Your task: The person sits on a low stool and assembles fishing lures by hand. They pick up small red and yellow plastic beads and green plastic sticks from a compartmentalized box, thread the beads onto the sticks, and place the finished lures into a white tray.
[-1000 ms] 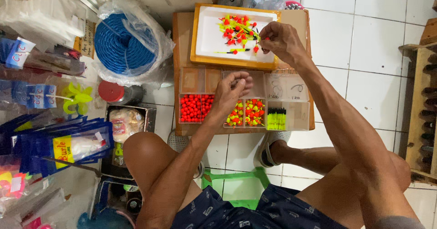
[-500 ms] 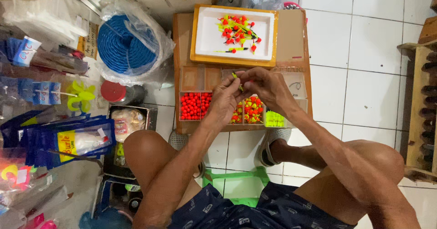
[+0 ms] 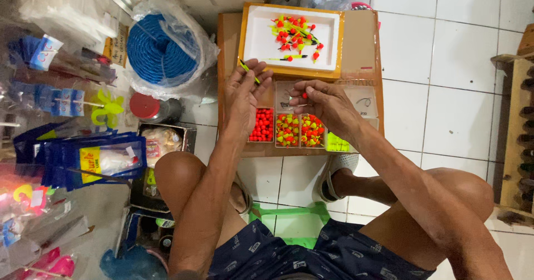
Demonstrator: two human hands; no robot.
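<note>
Above the compartment box [image 3: 300, 129]: both hands at work.
Left hand [image 3: 245, 99] pinching a yellow-green stick [image 3: 248, 71]; right hand [image 3: 328, 104] fingertips closed on a small orange bead [image 3: 305, 96], below the white tray [image 3: 261, 40].

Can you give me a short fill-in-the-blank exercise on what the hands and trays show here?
1. The left hand pinches a thin ____ stick.
2. The right hand holds a small ____ bead.
3. The finished floats lie in a ____ tray.

Missing words: yellow-green; red; white
</note>
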